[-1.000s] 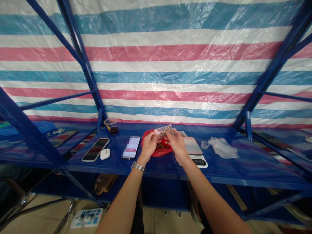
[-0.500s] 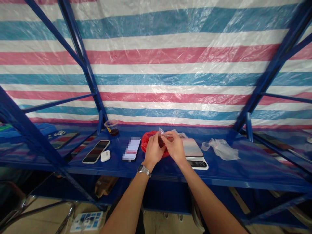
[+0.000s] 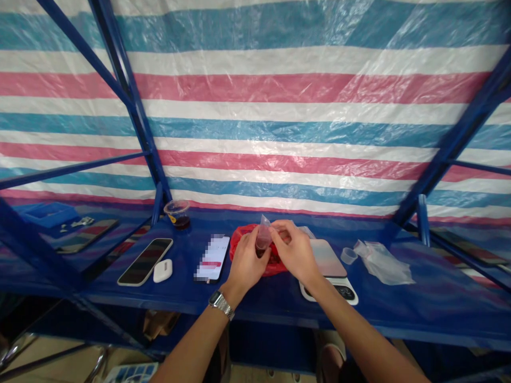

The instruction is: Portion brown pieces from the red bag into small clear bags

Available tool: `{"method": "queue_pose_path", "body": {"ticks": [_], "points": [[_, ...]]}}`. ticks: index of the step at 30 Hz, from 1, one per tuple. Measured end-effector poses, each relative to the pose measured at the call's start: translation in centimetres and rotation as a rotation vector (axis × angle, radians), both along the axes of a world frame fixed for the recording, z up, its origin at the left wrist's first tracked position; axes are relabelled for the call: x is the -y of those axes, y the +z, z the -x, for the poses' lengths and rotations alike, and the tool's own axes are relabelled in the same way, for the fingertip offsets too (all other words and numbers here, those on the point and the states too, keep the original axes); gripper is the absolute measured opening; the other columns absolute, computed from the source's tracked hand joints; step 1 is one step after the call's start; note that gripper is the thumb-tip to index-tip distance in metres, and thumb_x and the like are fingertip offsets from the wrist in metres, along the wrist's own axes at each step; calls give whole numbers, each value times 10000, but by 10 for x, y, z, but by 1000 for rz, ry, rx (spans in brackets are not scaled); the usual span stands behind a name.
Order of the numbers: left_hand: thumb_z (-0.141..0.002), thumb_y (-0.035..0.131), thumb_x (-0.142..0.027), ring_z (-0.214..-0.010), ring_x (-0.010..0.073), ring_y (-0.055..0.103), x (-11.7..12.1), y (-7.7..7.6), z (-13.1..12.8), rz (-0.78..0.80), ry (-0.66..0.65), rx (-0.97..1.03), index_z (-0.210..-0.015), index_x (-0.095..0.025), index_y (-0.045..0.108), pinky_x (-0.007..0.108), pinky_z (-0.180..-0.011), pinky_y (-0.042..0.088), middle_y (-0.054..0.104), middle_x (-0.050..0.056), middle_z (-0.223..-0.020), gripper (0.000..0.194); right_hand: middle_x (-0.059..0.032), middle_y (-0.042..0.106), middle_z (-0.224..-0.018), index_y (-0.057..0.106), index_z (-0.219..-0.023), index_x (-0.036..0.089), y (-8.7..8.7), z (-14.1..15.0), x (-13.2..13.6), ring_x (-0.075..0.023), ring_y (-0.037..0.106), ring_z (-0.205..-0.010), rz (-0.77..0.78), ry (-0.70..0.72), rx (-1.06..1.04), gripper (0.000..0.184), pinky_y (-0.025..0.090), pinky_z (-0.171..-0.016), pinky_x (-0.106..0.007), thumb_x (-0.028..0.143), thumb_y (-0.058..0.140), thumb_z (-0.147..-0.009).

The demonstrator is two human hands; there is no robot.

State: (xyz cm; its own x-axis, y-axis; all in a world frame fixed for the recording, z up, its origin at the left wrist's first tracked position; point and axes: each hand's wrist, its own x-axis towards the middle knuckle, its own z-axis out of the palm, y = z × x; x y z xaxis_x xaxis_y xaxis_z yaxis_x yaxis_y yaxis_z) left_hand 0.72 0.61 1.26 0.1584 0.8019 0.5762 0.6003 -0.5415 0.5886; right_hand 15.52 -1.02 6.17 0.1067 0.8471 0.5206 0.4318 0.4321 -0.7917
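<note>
My left hand pinches a small clear plastic bag that stands upright, with dark contents in its lower end. My right hand is beside it, with its fingertips at the bag's upper edge. Under both hands lies a red plastic bag holding dark brown material, partly hidden by my hands. A digital kitchen scale sits just right of my right hand, and the heel of that hand overlaps its near corner. A metal wristwatch is on my left wrist.
On the blue shelf are a smartphone, a white earbud case, a second phone with a pixelated screen, a cup of dark liquid, a small clear cup and clear plastic bags. Blue steel uprights flank the shelf.
The small bag has turned from lying wide across my fingers to standing narrow and upright. Both hands have shifted slightly, and the view has tilted, so the shelf sits lower in the frame.
</note>
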Motion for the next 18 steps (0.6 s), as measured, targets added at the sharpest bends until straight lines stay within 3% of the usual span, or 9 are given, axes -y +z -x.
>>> {"method": "queue_pose_path", "body": {"ticks": [3,7,10,15,18], "points": [[-919,630,-226,-1237,288,619,1,1,-4,-36,-6,-48,-1458,-200,503,492,-1089,504,678,133,-1307,555,-13,730,-813,688,-1051,225,2,-9,-2,-171,660,-686,-26,14,-7,223,523,-655,-286,409,637,-935],[-938,606,-219,-1277,282,596,3,-4,-10,-20,-38,-83,-1493,-229,466,481,-1106,499,663,110,-1354,573,-4,699,-813,667,-1048,227,-14,-15,-1,-152,631,-689,-88,-72,-136,197,528,-653,-267,392,656,-942],[-937,615,-222,-1302,298,580,0,-5,-10,-13,22,-93,-1489,-262,482,498,-1122,487,660,102,-1356,569,-14,709,-848,678,-1018,231,-20,-9,-4,-158,648,-726,-138,-116,-164,168,542,-667,-273,372,682,-926],[-950,571,-161,-1262,298,597,-3,12,-9,-32,100,-127,-1455,-303,524,520,-1102,494,682,92,-1285,526,-28,717,-862,687,-983,225,-17,3,-15,-173,658,-741,-159,-171,-206,156,547,-682,-295,371,649,-944],[-925,646,-208,-1322,319,548,2,19,-6,-65,171,-131,-1479,-282,491,533,-1119,471,644,112,-1356,580,-16,706,-835,689,-994,223,-18,1,-19,-168,641,-719,-164,-184,-201,160,532,-683,-294,368,638,-950]]}}
